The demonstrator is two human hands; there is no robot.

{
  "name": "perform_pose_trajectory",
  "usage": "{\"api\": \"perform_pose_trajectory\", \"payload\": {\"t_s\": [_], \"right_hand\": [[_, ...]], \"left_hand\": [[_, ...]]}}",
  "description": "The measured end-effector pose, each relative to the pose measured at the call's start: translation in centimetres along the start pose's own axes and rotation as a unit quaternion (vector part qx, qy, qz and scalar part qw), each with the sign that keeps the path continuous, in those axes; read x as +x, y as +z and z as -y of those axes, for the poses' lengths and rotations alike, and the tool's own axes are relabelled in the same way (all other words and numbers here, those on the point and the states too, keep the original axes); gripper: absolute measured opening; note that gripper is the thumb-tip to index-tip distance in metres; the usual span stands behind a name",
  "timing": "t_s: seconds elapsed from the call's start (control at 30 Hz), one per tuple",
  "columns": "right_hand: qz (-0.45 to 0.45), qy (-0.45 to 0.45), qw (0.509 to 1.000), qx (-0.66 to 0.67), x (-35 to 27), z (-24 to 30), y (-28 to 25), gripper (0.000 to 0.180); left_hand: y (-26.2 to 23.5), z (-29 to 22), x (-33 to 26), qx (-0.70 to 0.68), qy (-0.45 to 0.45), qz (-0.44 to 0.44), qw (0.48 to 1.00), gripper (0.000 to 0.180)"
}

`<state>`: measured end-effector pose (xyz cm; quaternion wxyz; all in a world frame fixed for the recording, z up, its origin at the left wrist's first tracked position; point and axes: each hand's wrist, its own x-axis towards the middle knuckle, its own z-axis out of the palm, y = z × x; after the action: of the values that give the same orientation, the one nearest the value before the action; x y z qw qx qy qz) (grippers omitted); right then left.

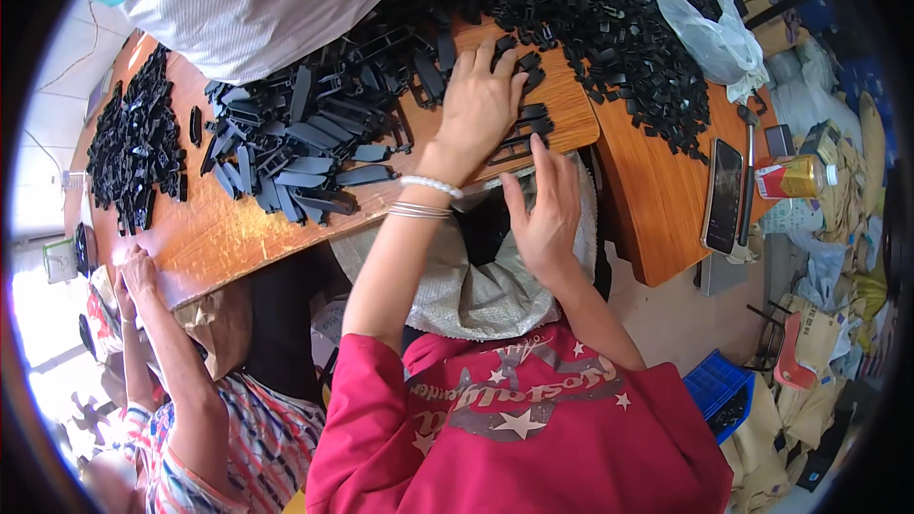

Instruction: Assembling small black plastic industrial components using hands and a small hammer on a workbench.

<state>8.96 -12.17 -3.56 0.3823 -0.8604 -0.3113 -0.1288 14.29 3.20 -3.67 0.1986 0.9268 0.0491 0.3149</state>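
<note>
My left hand [479, 103], with a beaded bracelet and thin bangles at the wrist, reaches over the table's near edge. Its fingers are stretched out and apart, the tips at a few small black plastic parts [529, 62]. My right hand [550, 214] is held just off the edge, thumb and fingers apart, beside several slim black parts [535, 122] lined up there. Nothing shows in its grasp. Left of my left hand spreads a heap of long black plastic pieces [314, 128]. Below both hands a white woven sack [457, 295] gapes at the table edge, dark inside.
Small black parts [628, 57] pile on the right table, near a plastic bag [709, 14], phone [724, 195], hammer [749, 148] and yellow jar [798, 177]. A large white sack [267, 0] stands at the back. A co-worker's hands [136, 274] rest at the left edge.
</note>
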Motion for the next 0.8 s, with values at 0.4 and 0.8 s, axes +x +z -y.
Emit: {"api": "perform_pose_trajectory", "payload": {"t_s": [0.4, 0.8], "right_hand": [[-0.032, 0.0, 0.993, -0.11, 3.1, -3.6, -0.6, 0.042], [0.03, -0.057, 0.992, -0.107, 7.8, -3.8, 0.4, 0.036]], "left_hand": [[-2.1, -2.0, -2.1, -0.151, -0.146, 0.014, 0.978, 0.04], [-3.5, 0.1, -3.3, -0.035, 0.004, 0.13, 0.991, 0.061]]}}
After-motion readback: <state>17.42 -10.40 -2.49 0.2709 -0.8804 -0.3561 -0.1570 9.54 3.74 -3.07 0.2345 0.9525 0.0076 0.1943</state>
